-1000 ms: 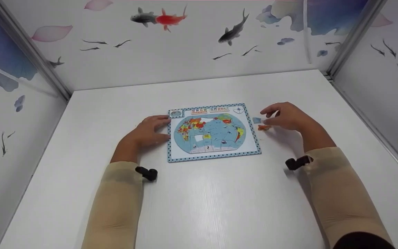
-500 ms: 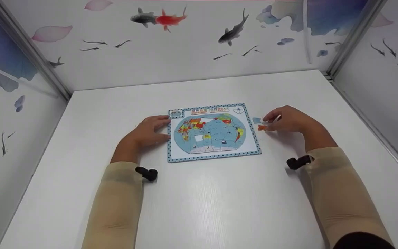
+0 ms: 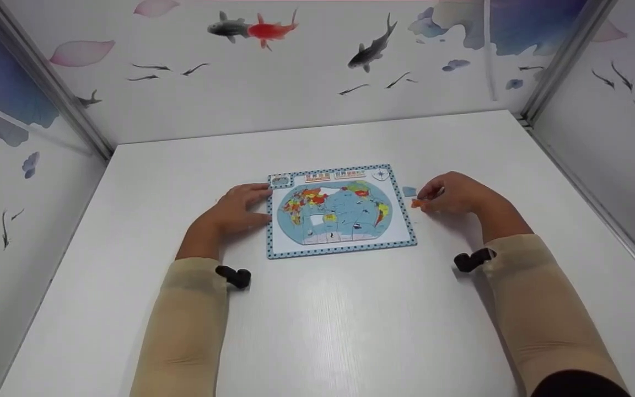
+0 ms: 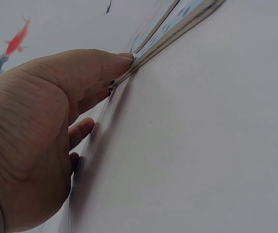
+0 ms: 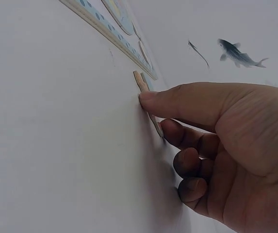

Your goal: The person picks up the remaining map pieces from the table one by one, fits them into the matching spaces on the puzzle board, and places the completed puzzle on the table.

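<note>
A world-map jigsaw puzzle board [image 3: 342, 251] with a dotted blue border lies flat on the table. Two white gaps show in its map, one at the top and one lower left of centre. My left hand [image 3: 237, 208] rests at the board's left edge, its extended fingers and thumb touching the border. Right of the board, my right hand [image 3: 452, 193] pinches an orange puzzle piece [image 3: 418, 203] between thumb and finger. In the right wrist view the thumb [image 5: 151, 99] lies on this thin piece, close to the tabletop. Just behind it lies a light-blue puzzle piece [image 3: 409, 191].
The white table [image 3: 328, 320] carries the board near its middle. Upright panels [image 3: 306, 88] painted with fish and petals enclose the back and both sides. A black wrist camera [image 3: 233, 276] sits on the left sleeve, another black camera [image 3: 473, 260] on the right.
My right hand has come down from over the blue piece to the orange one, pinched it and shifted slightly left. The left hand and the board have stayed put.
</note>
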{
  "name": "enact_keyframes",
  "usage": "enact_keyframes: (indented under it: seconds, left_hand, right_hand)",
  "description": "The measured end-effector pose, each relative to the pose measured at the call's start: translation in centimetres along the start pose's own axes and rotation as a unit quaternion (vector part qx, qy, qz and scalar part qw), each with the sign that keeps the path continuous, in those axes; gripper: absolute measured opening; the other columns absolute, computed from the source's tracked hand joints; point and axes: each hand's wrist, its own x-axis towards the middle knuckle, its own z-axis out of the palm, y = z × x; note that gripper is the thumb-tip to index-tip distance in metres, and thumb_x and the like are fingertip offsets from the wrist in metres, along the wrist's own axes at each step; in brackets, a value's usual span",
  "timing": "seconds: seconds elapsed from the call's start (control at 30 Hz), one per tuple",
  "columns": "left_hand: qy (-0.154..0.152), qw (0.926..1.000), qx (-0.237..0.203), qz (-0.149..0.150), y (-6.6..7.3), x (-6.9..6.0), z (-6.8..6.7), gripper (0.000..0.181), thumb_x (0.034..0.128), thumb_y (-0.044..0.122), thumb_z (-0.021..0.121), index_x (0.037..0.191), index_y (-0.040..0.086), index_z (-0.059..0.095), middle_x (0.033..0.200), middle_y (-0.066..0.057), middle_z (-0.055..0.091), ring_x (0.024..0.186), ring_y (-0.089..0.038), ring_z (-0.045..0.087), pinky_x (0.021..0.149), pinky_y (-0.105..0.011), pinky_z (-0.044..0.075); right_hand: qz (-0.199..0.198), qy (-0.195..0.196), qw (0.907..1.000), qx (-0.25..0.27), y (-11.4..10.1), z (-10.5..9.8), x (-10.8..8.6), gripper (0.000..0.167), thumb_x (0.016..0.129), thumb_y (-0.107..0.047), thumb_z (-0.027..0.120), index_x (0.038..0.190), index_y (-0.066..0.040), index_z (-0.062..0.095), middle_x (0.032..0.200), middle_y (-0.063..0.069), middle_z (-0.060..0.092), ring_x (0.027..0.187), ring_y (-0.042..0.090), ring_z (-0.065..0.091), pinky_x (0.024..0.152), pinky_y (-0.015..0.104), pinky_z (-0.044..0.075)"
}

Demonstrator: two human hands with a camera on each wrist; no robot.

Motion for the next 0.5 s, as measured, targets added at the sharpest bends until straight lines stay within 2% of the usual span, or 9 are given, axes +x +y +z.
enact_keyframes:
  seconds: [0.3, 0.5]
  left_hand:
    - [0.003, 0.9999, -0.001, 0.015, -0.2, 0.0, 0.0, 0.074, 0.0976, 0.046, 0.070, 0.165, 0.034, 0.042, 0.178, 0.009, 0.028, 0.170, -0.029, 0.012, 0.136, -0.061, 0.017]
    - [-0.003, 1.0000, -0.003, 0.000, 0.0, -0.2, -0.1, 0.075, 0.0971, 0.049, 0.070, 0.166, 0.040, 0.039, 0.178, 0.012, 0.025, 0.170, -0.027, 0.010, 0.136, -0.063, 0.017]
  right_hand:
    - [-0.005, 0.006, 0.9999, -0.010, -0.5, 0.1, 0.1, 0.032, 0.095, -0.037, 0.079, 0.122, -0.020, 0.076, 0.125, 0.011, 0.067, 0.107, 0.030, 0.058, 0.082, 0.034, 0.051]
    - [-0.025, 0.025, 0.9994, 0.001, -2.1, -0.1, -0.3, 0.031, 0.094, -0.043, 0.081, 0.119, -0.026, 0.074, 0.126, 0.007, 0.066, 0.106, 0.029, 0.058, 0.080, 0.034, 0.053]
